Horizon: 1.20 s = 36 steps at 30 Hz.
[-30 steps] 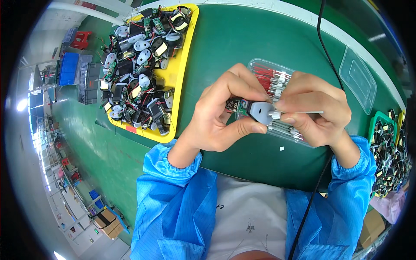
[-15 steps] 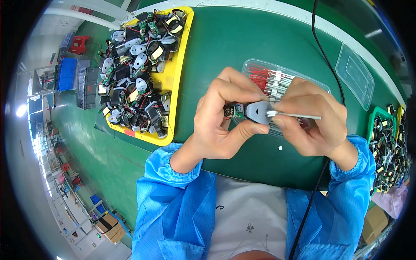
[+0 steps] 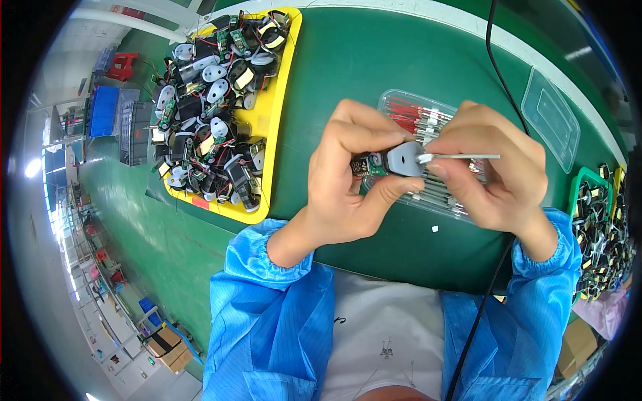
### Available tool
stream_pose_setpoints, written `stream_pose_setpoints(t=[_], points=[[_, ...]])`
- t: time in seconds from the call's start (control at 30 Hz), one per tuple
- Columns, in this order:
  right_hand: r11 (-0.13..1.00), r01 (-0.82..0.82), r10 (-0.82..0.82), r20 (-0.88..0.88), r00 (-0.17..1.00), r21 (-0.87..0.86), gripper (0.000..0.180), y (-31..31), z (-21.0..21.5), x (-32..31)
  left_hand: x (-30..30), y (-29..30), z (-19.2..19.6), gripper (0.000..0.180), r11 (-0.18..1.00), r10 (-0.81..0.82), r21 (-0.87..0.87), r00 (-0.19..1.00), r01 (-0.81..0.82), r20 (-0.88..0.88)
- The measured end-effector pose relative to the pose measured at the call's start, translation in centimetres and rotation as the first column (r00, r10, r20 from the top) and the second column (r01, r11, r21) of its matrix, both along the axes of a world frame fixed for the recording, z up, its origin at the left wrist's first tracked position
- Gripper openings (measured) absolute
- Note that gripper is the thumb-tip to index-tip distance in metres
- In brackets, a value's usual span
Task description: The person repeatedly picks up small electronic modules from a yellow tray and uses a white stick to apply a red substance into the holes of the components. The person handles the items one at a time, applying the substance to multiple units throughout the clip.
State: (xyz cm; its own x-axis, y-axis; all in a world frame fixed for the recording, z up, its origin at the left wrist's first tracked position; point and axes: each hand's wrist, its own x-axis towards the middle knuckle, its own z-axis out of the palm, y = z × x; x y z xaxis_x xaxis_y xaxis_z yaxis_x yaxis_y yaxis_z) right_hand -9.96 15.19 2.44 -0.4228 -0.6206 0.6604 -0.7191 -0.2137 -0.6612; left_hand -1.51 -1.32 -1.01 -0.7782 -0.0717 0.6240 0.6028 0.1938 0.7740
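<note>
At left, a yellow plastic tray [image 3: 274, 117] carries piled black-and-grey assemblies [image 3: 216, 90]. The left hand [image 3: 341, 194] pinches a grey, rounded plastic housing with a green circuit board [image 3: 405, 159], raised above the green table [image 3: 334, 60]. Judged light and rigid, smooth-shelled, its board fragile; best held by the housing's sides. Behind lies a clear plastic box of red-and-white leads [image 3: 384, 103]. The right hand [image 3: 511, 175] grips a slender pale rod with a white end [image 3: 468, 156] at the housing's right edge; contact cannot be confirmed. Rightmost: a clear lid [image 3: 550, 120].
</note>
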Motion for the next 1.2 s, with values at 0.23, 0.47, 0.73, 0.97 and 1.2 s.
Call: stream_pose_setpoints(t=[0.23, 0.47, 0.73, 0.97, 1.2], points=[[0.985, 0.174, -0.172, 0.097, 0.980, -0.015, 0.009, -0.5, -0.8, 1.2, 0.3, 1.6, -0.6, 0.039, 0.977, 0.208, -0.023, 0.976, -0.210, -0.066], [0.989, 0.144, -0.149, 0.124, 0.981, 0.045, 0.009, -0.5, -0.7, 0.9, 0.9, 1.1, 0.0, 0.040, 0.998, 0.025, 0.047, 0.984, -0.034, 0.178], [0.991, 0.121, -0.127, 0.128, 0.984, 0.059, 0.009, -0.4, -0.5, 0.9, 1.3, 1.9, 0.8, 0.034, 0.943, -0.075, 0.331, 0.953, -0.028, 0.292], [0.992, 0.092, -0.103, 0.141, 0.985, 0.083, 0.009, -0.4, -0.7, 0.8, 1.4, 1.7, 0.8, 0.032, 0.935, -0.119, 0.354, 0.927, -0.015, 0.356], [0.991, 0.100, -0.112, 0.152, 0.982, 0.087, 0.009, -0.4, -0.7, 0.8, 1.3, 1.7, 0.6, 0.031, 0.938, -0.128, 0.347, 0.930, 0.000, 0.345]])
